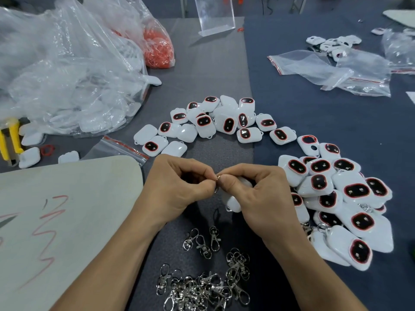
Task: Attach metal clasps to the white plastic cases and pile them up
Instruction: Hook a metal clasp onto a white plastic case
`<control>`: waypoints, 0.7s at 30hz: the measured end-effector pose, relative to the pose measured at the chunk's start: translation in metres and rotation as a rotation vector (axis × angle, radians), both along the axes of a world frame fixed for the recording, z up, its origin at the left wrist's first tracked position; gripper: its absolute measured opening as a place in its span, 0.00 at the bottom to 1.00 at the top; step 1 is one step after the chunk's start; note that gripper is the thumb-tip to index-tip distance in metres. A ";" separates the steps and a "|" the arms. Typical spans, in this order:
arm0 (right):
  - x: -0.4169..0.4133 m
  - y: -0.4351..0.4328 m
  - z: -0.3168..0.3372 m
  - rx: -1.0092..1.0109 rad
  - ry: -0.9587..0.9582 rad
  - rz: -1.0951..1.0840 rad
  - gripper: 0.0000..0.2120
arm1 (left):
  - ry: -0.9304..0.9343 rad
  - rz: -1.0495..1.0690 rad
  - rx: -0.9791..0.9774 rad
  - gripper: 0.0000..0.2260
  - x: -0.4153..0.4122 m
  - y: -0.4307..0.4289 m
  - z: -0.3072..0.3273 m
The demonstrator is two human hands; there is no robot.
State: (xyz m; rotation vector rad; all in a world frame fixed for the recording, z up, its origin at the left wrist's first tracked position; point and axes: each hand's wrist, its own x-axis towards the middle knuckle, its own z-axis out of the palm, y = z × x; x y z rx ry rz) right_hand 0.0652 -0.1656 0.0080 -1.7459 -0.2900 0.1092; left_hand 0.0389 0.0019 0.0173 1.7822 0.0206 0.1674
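1. Step in hand, as I judge it: fitting one clasp (216, 189) onto one case (233, 204). The two meet at the fingertips, in mid-air above the bench (314, 113).
2. The left hand (177, 187) has its grip pressed together, thumb and forefinger pinching the clasp by its small ring. Most of the clasp is hidden behind the fingers.
3. The right hand (258, 191) curls its grip round the case, and its thumb and forefinger tips meet the left hand's at the ring. Only the lower white corner of the case shows, under the palm.
4. From the left grip, the case lies at about 4 o'clock, just beside and touching the right fingers. The joining point sits at 3 o'clock from the left fingertips.
5. Whether the ring has already passed through the case's loop cannot be told; the loop is covered.
6. The next move probably calls for fine twisting of the ring through the loop, with the case held steady. The case would then go to the pile of clasped cases (350, 198) at 3 o'clock from the hands.
7. Supplies: the loose clasps (202, 288) lie at 6 o'clock, near the wrists. An arc of bare cases (226, 124) lies at 12 o'clock, well apart from the hands.
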 end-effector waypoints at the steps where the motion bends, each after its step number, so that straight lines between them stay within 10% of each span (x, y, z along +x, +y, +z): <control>1: 0.000 -0.001 0.000 -0.006 0.001 0.009 0.08 | 0.002 -0.010 0.002 0.09 0.000 0.001 0.000; 21: 0.001 0.000 0.000 -0.090 -0.099 0.032 0.06 | 0.004 0.086 0.090 0.05 0.001 -0.004 -0.007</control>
